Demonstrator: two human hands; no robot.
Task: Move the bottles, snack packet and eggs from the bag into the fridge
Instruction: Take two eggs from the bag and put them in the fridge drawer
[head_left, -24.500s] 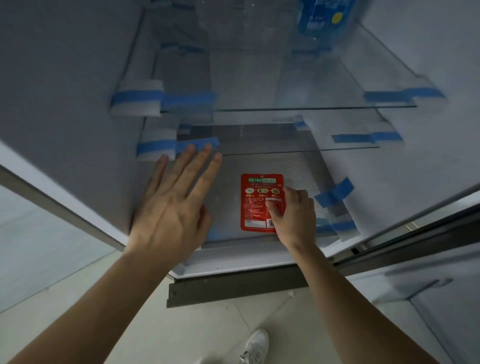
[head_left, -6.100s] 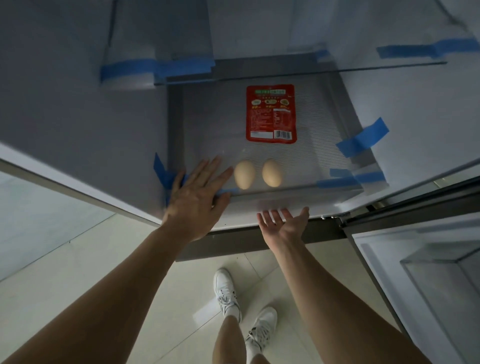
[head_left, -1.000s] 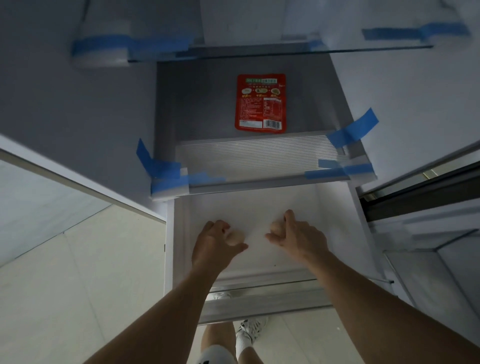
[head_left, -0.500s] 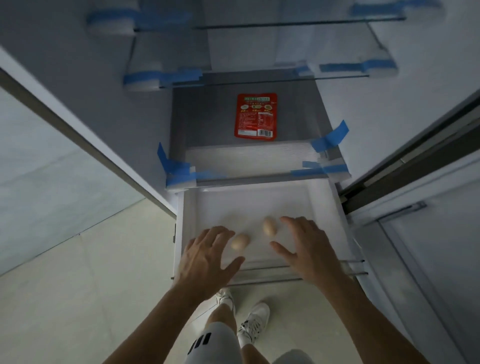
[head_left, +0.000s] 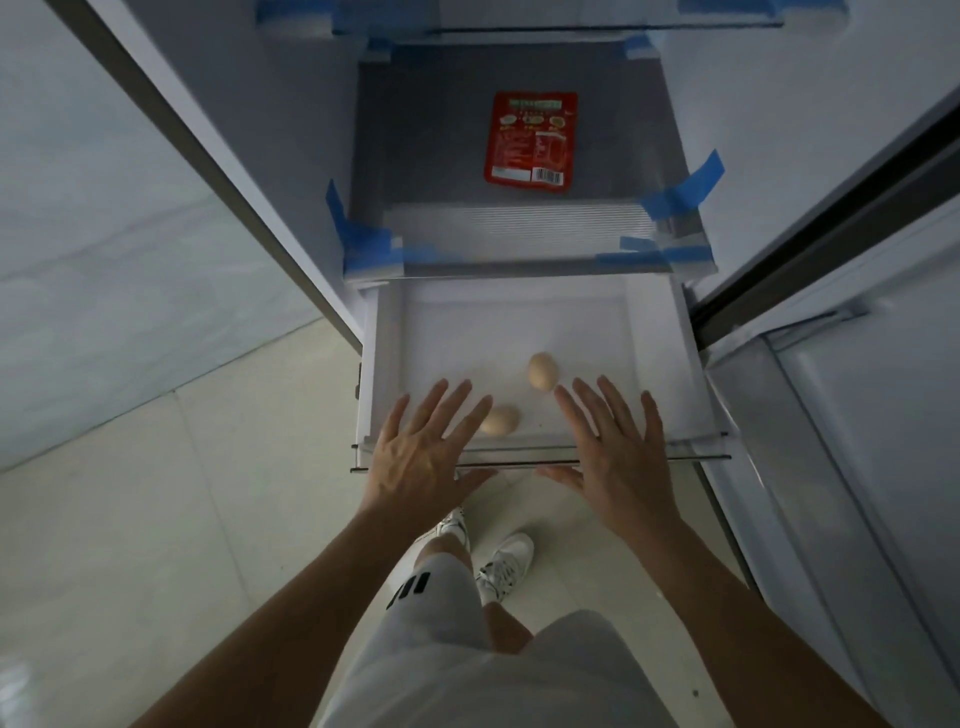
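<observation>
Both eggs lie in the pulled-out white drawer (head_left: 660, 332): one egg (head_left: 543, 370) at 12 o'clock of the other egg (head_left: 501, 420). The left hand (head_left: 423, 454) and right hand (head_left: 618, 452) hover with fingers spread, holding nothing. The red snack packet (head_left: 530, 136) lies on the shelf (head_left: 415, 156) above.

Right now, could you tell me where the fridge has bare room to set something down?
Bare: the back half of the drawer, behind the far egg, and the shelf left of the snack packet. Crowded: the drawer front, where the near egg lies and the left hand and right hand hover.
</observation>
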